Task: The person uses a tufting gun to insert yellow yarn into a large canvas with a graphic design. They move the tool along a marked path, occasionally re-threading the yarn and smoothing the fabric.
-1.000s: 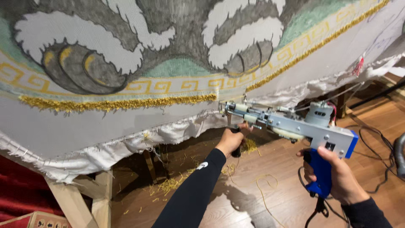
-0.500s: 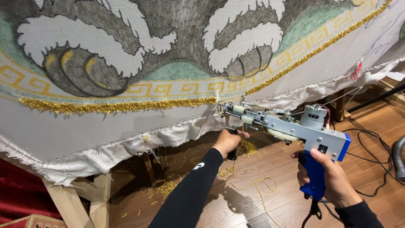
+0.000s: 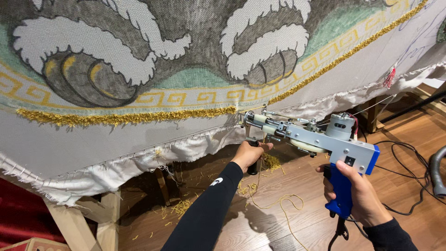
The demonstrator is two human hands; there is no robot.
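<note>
The grey-and-blue tufting gun has crept left along the gold yarn line; left hand and right hand fingers stay wrapped around its handles.

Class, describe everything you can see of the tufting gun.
The tufting gun has a grey metal body, a blue pistol handle and a black front handle. It lies nearly level, its needle tip against the stretched cloth beside the gold tufted line. The right hand holds the blue handle, the left hand the front one.
</note>
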